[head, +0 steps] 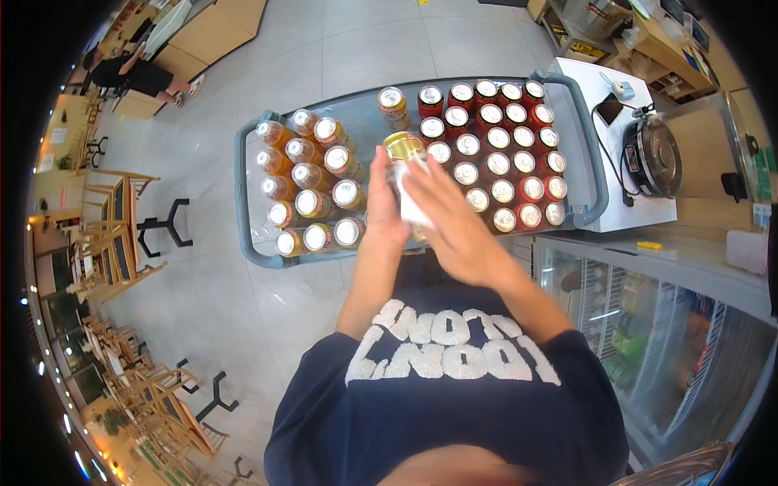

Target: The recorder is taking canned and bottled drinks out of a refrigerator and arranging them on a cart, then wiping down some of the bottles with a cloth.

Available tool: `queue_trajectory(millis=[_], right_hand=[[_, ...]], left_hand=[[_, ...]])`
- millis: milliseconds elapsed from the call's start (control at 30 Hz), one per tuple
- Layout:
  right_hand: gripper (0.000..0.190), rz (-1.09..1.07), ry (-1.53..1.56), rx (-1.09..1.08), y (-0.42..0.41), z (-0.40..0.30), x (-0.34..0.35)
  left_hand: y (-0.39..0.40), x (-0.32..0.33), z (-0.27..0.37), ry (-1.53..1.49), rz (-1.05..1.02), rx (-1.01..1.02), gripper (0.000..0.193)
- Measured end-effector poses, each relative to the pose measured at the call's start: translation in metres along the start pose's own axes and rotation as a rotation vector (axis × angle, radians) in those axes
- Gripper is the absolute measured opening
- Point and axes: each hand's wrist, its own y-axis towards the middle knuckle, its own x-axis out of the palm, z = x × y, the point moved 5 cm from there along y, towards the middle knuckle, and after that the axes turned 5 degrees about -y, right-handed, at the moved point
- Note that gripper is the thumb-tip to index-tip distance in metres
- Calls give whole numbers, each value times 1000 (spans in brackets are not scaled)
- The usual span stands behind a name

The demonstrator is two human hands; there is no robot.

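My left hand [384,203] grips a gold drink can [403,144] from its left side. With a white wipe, perhaps tissue or cloth [413,203], under its fingers, my right hand [450,222] presses on the can's other side. Both hands are over the middle of a grey-framed cart [241,194]. One yellow can [394,112] stands upright just beyond them. To the right are rows of red cans [499,165]. On the left, bottles of orange-coloured drink [275,161] stand beside several yellow cans [313,203].
A glass-doored drinks fridge [608,316] is close on my right. Above it, a white cabinet top [650,209] carries a round electric cooker [653,161] and cables. Wooden chairs [124,228] are at the left. A person [130,73] stands by a counter at the far left.
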Motion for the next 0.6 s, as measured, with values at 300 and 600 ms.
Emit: queue_trajectory(millis=[300,600], right_hand=[[56,272,990,541,-107,91,-47],[53,432,1087,708,-187,149,-61]], left_hand=[[4,14,26,387,-54,412,44],[12,45,84,1699,91,996,62]])
